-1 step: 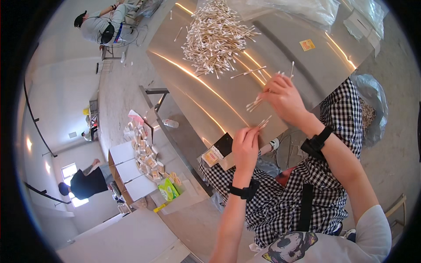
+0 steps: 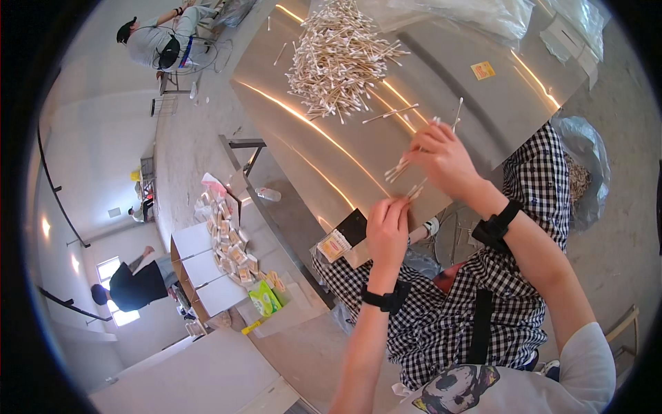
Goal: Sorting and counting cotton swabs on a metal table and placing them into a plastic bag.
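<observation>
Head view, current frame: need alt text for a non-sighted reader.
A person's left hand and right hand each hold a few cotton swabs at a shiny table. A large heap of loose swabs lies beyond them; off to the left, small packs are piled.

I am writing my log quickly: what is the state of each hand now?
Left hand: closed, holding a few cotton swabs.
Right hand: closed, holding a small bunch of cotton swabs.
</observation>
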Demonstrator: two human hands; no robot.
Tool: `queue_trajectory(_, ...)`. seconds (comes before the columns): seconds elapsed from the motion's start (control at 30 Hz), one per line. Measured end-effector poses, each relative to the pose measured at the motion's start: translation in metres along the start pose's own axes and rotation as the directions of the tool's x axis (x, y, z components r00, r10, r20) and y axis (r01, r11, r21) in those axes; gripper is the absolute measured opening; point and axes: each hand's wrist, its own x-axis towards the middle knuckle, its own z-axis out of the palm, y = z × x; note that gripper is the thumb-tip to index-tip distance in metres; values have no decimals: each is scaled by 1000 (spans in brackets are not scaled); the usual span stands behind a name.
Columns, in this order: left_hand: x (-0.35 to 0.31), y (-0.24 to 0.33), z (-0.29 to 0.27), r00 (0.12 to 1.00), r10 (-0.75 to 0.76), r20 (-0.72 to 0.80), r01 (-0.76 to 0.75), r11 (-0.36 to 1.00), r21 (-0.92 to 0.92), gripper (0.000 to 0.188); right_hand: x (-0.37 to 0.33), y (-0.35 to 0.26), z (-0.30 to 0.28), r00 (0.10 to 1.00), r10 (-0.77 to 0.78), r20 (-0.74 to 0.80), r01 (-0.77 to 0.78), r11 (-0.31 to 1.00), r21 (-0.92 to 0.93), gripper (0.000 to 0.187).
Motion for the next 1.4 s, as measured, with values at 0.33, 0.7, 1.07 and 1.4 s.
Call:
queue_trajectory(0.33,39,-3,3,998,-44,-37,44,999,-22,30,-4,2,-12,983,-39,178,22,995,95,47)
queue_trajectory(0.7,44,-6,3,999,-2,-49,0,1000,-29,21,-2,3,-8,992,-54,114,46,997,67,36)
queue_trajectory(1.07,15,-20,-9,986,-104,-133,100,994,-34,12,5,16,-12,999,-26,-18,26,1000,-8,11)
queue_trajectory(1.4,14,5,5,984,-51,-173,62,996,63,19,-5,-10,8,986,-138,98,117,974,195,10)
